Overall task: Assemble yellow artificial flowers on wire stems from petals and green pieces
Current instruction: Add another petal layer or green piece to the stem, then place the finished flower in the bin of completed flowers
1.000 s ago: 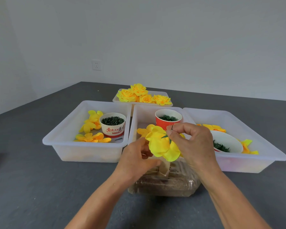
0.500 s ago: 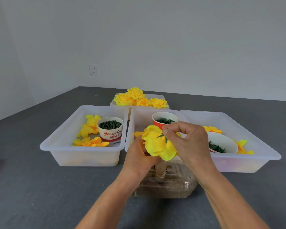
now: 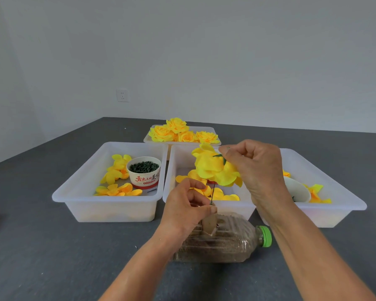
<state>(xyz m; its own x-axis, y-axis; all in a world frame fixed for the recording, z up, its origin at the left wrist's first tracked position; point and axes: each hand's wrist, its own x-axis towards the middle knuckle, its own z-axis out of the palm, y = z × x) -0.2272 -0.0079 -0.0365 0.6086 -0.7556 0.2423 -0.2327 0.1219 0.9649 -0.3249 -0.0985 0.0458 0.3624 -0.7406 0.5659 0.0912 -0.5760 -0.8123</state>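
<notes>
A yellow flower head (image 3: pixel 213 168) with a green piece at its top is raised above the middle white bin (image 3: pixel 172 168), gripped by my right hand (image 3: pixel 254 168). A thin dark wire stem (image 3: pixel 212 193) runs down from the flower to my left hand (image 3: pixel 187 205), which pinches it just above a cardboard holder (image 3: pixel 209 224) stuck on a lying sand-filled bottle (image 3: pixel 224 242). Loose yellow petals (image 3: pixel 220 195) lie in the middle bin. A paper cup of green pieces (image 3: pixel 144 170) stands in the left bin (image 3: pixel 78 187) among more petals.
Several finished yellow flowers (image 3: pixel 180 132) fill a white tray at the back. The right bin (image 3: pixel 339 192) holds a white bowl (image 3: pixel 296 190) and petals. The bottle's green cap (image 3: pixel 266 235) points right. Dark grey table surface surrounds the bins; a wall socket (image 3: pixel 122 95) is behind.
My right hand has lifted the flower up and away from my left hand, exposing the wire stem between them. My left hand has stayed low at the holder.
</notes>
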